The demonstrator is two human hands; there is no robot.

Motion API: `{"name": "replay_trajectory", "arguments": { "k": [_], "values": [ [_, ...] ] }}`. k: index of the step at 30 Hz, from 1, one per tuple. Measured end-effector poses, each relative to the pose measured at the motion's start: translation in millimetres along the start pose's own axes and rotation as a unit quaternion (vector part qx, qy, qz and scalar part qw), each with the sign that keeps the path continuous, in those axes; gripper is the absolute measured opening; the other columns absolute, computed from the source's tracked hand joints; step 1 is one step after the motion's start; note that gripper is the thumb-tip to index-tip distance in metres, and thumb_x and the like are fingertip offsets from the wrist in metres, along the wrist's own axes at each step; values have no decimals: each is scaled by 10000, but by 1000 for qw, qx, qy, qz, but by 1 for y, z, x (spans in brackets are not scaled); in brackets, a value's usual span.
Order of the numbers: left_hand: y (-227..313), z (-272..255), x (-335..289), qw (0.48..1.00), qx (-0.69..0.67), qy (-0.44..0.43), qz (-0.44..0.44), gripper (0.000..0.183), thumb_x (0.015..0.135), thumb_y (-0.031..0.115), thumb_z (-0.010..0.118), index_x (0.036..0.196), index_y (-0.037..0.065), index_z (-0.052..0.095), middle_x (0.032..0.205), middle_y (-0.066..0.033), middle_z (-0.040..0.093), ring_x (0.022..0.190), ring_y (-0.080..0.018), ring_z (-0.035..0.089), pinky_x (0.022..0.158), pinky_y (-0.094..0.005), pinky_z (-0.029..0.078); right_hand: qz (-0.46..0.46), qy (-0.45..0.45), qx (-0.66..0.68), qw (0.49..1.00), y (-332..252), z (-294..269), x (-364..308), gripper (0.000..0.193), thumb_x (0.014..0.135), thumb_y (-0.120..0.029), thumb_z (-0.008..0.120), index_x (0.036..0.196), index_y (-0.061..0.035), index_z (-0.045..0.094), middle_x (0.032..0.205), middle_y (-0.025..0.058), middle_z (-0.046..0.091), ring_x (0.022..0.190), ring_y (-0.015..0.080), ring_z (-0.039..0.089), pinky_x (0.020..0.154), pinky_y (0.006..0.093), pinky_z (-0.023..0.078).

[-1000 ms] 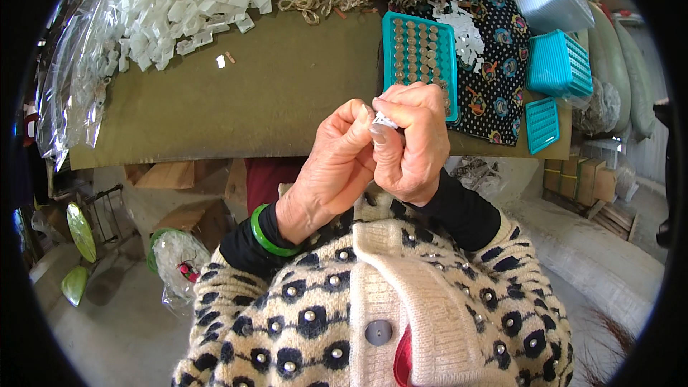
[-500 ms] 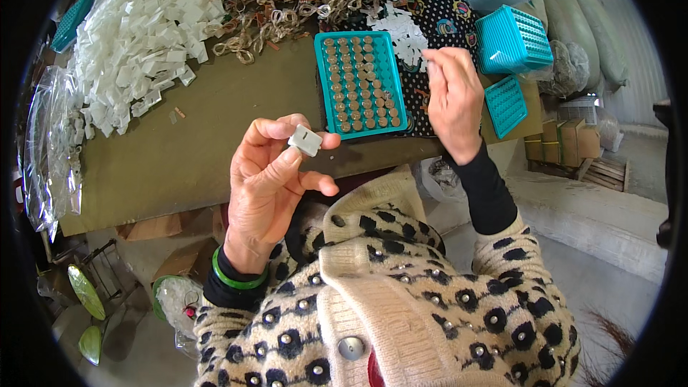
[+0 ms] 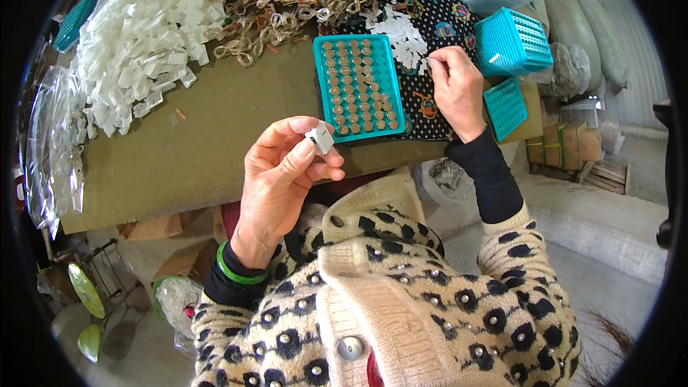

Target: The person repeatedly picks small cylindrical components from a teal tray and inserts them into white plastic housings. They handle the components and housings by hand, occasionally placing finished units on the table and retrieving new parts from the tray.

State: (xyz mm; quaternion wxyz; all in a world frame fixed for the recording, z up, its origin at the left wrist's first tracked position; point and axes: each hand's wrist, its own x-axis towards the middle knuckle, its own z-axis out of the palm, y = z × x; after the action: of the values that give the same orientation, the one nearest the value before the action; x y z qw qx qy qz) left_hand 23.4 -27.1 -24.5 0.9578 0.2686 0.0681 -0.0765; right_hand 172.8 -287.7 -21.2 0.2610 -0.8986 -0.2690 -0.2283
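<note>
A small white plastic case (image 3: pixel 320 139) with a dark slot is pinched between the thumb and fingers of my left hand (image 3: pixel 276 183), just off the near left corner of a teal tray. Standing in rows in that tray (image 3: pixel 393 75) are many round, silvery button cells (image 3: pixel 354 89); its right side has bare pockets. My right hand (image 3: pixel 459 97) is closed, thumb against fingertips, at the near right edge of a pile of small white flat pieces (image 3: pixel 401 37). Whatever may be between those fingertips is too small to make out. The pile lies on a black patterned cloth (image 3: pixel 421 104).
A heap of white plastic pieces (image 3: pixel 143 36) fills the far left of the table (image 3: pixel 236 111). Coiled wires (image 3: pixel 287 0) lie beyond the tray. On the right are stacked teal trays (image 3: pixel 512 39) and a single teal tray (image 3: pixel 505 109). Cardboard boxes (image 3: pixel 562 145) sit farther right.
My right fingers have closed from a looser pose, beside the white flat pieces. The left hand has shifted slightly right and turned the white case.
</note>
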Motion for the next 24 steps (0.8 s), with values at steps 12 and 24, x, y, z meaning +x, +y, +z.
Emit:
{"name": "replay_trajectory", "arguments": {
  "k": [12,24],
  "values": [
    [2,5,-7,999,2,35,-15,241,945,82,634,1177,17,632,1016,-146,671,749,-224,669,668,-356,586,75,-78,392,914,-127,-13,-9,122,835,87,656,909,-10,660,910,83,633,828,189,630,734,283,515],
    [4,6,-9,996,-76,22,-41,265,973,121,605,1184,-38,601,986,-150,682,818,-245,702,719,-382,617,-73,-73,266,958,-145,-1,-3,198,800,112,649,949,-19,655,893,114,614,768,251,628,649,320,523]
  ]
}}
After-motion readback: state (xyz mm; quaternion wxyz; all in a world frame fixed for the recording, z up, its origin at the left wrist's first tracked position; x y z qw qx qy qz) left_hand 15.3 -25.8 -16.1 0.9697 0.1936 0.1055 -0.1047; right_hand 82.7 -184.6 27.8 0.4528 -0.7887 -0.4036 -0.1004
